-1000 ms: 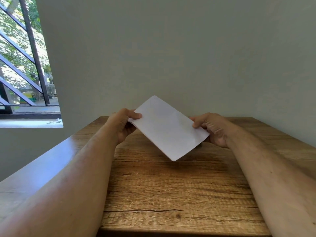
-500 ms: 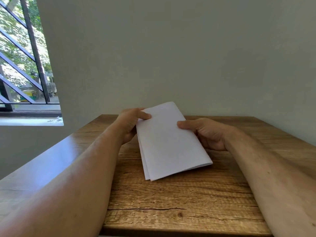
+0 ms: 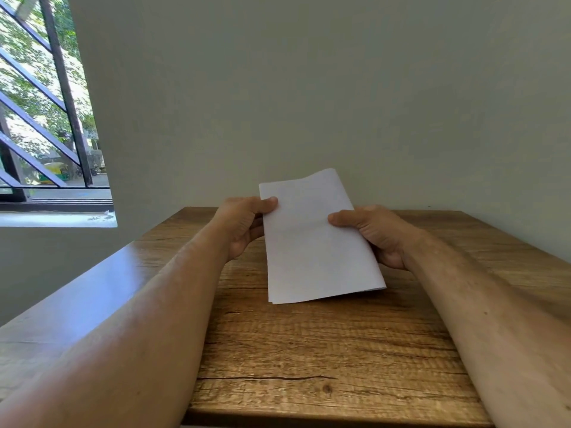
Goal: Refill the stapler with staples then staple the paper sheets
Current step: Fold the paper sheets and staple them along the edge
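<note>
A small stack of white paper sheets (image 3: 312, 242) is held upright and tilted back above the wooden table (image 3: 309, 350). Its lower edge rests on or hovers just over the tabletop; I cannot tell which. My left hand (image 3: 244, 227) grips the stack's left edge, thumb on the front. My right hand (image 3: 374, 233) grips the right edge the same way. No stapler or staples are in view.
A plain grey-green wall (image 3: 309, 103) stands right behind the table's far edge. At the left is a barred window (image 3: 46, 118) with a white sill. The table's near edge runs along the bottom of the view.
Both hands turned the sheets from a diagonal tilt to nearly upright and squared, and raised the top edge toward the wall.
</note>
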